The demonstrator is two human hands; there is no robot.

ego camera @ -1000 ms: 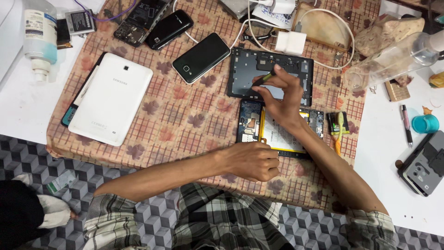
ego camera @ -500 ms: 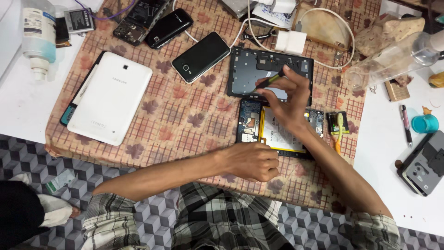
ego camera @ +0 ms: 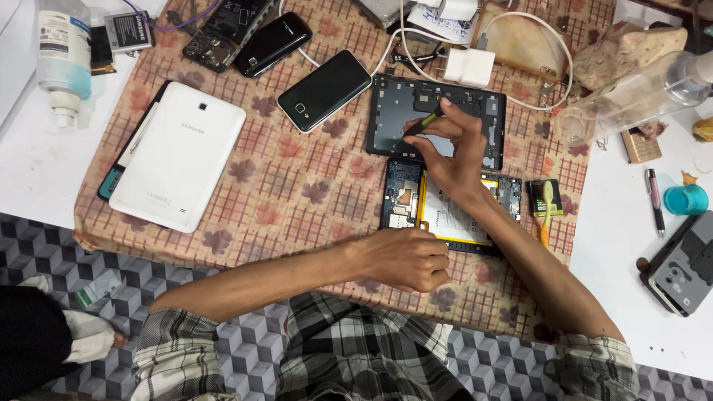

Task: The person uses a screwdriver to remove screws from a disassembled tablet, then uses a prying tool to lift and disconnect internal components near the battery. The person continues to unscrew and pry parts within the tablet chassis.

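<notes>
An opened tablet lies face down on the checked cloth, its circuit board and pale battery showing. My right hand hovers over its far end, fingers pinched on a thin green-tipped tool that points at the dark back cover lying beyond. My left hand rests curled on the cloth at the tablet's near edge, pressing against its frame; whether it holds anything small I cannot tell.
A white tablet lies to the left, a black phone and other phones behind it. White charger and cables sit at the back. A clear bottle, pen, teal cap and another device lie on the right.
My right hand has shifted slightly left over the back cover with the tool. My left hand has stayed in place.
</notes>
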